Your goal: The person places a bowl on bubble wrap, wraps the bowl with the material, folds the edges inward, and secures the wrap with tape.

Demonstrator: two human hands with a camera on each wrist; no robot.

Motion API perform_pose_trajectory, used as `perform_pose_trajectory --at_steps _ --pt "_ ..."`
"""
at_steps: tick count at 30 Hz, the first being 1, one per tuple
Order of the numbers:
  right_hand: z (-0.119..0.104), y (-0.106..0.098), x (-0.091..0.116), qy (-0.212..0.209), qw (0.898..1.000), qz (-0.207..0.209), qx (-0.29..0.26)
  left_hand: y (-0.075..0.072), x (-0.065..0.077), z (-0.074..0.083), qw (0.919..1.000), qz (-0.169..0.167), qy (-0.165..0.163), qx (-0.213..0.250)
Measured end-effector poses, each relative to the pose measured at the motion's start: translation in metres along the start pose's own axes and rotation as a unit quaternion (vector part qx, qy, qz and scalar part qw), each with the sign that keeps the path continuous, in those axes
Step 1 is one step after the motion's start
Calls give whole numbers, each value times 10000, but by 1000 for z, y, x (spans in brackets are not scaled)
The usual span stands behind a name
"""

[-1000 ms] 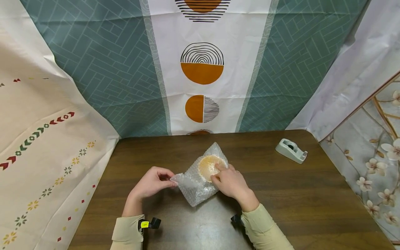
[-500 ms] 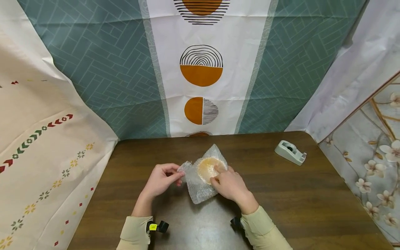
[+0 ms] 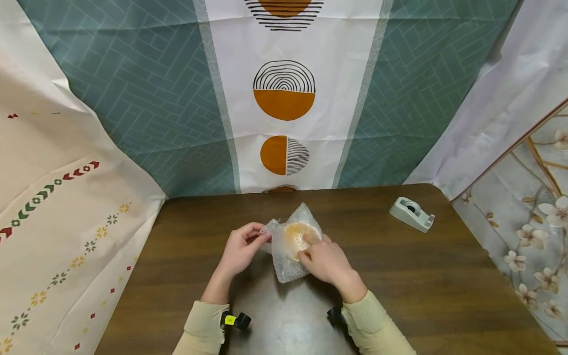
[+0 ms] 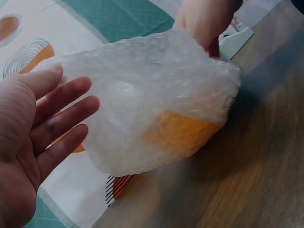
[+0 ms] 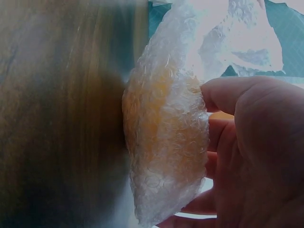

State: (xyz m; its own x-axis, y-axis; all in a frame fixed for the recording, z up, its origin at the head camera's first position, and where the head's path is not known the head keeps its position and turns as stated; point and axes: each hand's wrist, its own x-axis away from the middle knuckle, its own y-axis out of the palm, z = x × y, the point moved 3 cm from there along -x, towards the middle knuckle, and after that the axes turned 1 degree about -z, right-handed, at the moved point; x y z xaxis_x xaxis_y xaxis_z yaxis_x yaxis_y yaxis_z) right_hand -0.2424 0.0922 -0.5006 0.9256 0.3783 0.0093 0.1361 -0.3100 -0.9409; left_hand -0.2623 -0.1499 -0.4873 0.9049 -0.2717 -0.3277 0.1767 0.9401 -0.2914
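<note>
A sheet of bubble wrap (image 3: 284, 264) is folded about a round orange-yellow thing (image 3: 293, 236) in the middle of the table; through the plastic its kind cannot be told. My left hand (image 3: 241, 246) pinches the wrap's left edge between thumb and forefinger and lifts it. In the left wrist view the raised wrap (image 4: 128, 90) spreads past the fingers, with orange showing low in it. My right hand (image 3: 328, 259) presses on the bundle from the right, forefinger and thumb over the orange round. The right wrist view has those fingertips against the bubbly surface (image 5: 166, 137).
A white tape dispenser (image 3: 411, 214) stands at the back right of the brown wooden table (image 3: 421, 291). Patterned cloths hang behind the table, among them a green and white one (image 3: 177, 123). Each wrist wears a small black camera (image 3: 241, 321).
My left hand has moved right and slightly up, drawing the wrap's left edge toward the orange round and folding it upward. The right hand has stayed nearly still on the bundle.
</note>
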Motion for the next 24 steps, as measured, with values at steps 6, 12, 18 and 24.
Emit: perform_pose_trajectory --at_steps 6,12,18,24 --pt "0 -2 -1 -29 10000 -31 45 9 -3 1 9998 95 173 0" --pt "0 -2 -2 -53 9999 -43 86 18 -4 -1 9992 82 149 -354" --pt "1 -3 -2 -82 9999 -62 118 25 -4 -5 9955 -50 -45 -943" --pt "1 -2 -1 -128 9998 -82 133 35 -1 -9 9899 -187 -124 -1400"
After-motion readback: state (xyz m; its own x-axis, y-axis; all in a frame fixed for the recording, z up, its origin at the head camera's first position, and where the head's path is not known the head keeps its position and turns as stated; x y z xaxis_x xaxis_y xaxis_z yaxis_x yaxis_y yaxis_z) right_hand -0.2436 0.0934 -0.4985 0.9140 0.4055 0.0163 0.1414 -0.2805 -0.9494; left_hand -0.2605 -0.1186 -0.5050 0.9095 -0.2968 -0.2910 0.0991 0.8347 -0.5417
